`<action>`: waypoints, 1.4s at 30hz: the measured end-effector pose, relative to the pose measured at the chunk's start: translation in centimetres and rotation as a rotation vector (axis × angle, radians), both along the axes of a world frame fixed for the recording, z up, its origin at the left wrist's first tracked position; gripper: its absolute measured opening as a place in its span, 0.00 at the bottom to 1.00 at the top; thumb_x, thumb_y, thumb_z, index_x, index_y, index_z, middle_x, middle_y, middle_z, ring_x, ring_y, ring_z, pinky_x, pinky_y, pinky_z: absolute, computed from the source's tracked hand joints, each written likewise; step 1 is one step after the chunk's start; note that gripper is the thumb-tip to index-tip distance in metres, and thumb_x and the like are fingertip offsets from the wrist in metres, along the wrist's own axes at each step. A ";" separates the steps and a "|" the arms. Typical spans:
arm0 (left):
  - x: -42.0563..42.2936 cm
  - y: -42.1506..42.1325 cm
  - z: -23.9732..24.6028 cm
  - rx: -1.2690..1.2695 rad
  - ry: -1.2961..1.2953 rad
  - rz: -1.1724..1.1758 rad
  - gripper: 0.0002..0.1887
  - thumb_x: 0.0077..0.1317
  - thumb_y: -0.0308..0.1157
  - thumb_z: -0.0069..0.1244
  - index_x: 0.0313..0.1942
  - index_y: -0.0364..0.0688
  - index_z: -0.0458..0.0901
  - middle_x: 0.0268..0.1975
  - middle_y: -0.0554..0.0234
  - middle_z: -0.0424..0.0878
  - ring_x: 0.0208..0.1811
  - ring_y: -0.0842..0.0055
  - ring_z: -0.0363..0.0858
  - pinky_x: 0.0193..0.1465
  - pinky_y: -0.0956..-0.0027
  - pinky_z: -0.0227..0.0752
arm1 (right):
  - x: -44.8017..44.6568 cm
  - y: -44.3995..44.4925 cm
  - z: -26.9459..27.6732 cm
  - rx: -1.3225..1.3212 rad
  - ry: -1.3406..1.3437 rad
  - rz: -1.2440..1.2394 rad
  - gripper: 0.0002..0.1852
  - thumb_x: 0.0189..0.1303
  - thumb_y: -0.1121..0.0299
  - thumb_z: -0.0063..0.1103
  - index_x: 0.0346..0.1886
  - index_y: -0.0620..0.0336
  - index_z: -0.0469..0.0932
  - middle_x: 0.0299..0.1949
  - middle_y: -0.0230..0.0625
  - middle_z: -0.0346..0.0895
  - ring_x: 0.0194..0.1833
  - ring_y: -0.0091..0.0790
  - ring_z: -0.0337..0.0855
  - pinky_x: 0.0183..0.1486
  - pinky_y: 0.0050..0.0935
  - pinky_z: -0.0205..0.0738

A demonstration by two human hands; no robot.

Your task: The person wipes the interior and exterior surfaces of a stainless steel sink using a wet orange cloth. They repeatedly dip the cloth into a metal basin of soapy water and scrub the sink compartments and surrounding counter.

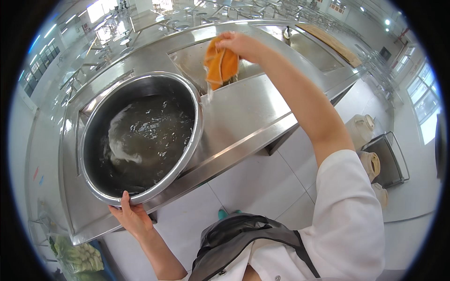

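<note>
A large round stainless steel basin (198, 116) stands on the steel counter (246, 102) to my left, holding murky, rippling water (151, 130) with a whitish streak of froth. My left hand (132, 214) grips its near rim, thumb over the top and fingers underneath. Up and to the right, my right hand (233, 44) holds a bunched orange cloth (221, 65) over a recessed steel well (188, 59) in the counter. What looks like water runs from the cloth's lower end. The hand is slightly blurred.
A wooden board (328, 44) lies along the counter's far right edge. Several pale plastic jugs (360, 130) stand by a dark cart (385, 165) on the right. Bagged leafy vegetables (79, 256) sit at lower left. Dining tables with round stools (181, 27) fill the room beyond.
</note>
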State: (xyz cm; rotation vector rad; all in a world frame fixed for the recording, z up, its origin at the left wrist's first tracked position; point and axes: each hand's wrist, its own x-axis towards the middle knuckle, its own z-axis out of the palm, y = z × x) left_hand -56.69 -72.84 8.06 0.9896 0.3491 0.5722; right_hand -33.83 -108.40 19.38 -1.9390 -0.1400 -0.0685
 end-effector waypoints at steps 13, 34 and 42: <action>-0.3 -0.3 -0.2 0.049 0.028 -0.022 0.22 0.56 0.21 0.47 0.51 0.37 0.60 0.44 0.59 0.69 0.43 0.76 0.70 0.42 0.73 0.68 | -9.9 5.0 -15.8 -1.115 -0.193 0.088 0.29 0.51 0.40 0.44 0.57 0.36 0.63 0.64 0.39 0.50 0.64 0.54 0.44 0.53 0.63 0.43; -0.7 -12.7 -2.1 0.076 0.017 0.237 0.15 0.54 0.25 0.52 0.40 0.35 0.66 0.35 0.56 0.74 0.34 0.74 0.75 0.39 0.72 0.72 | -0.8 -12.0 -19.8 -1.101 -0.241 0.196 0.26 0.51 0.54 0.48 0.55 0.45 0.64 0.57 0.46 0.56 0.60 0.56 0.52 0.56 0.54 0.50; -0.2 -12.9 -4.3 0.040 0.036 0.179 0.11 0.53 0.28 0.53 0.28 0.27 0.74 0.31 0.55 0.75 0.34 0.72 0.75 0.41 0.75 0.72 | 1.6 -8.7 -19.8 -0.799 -0.434 0.272 0.17 0.52 0.58 0.44 0.44 0.49 0.74 0.54 0.38 0.63 0.59 0.52 0.56 0.56 0.53 0.50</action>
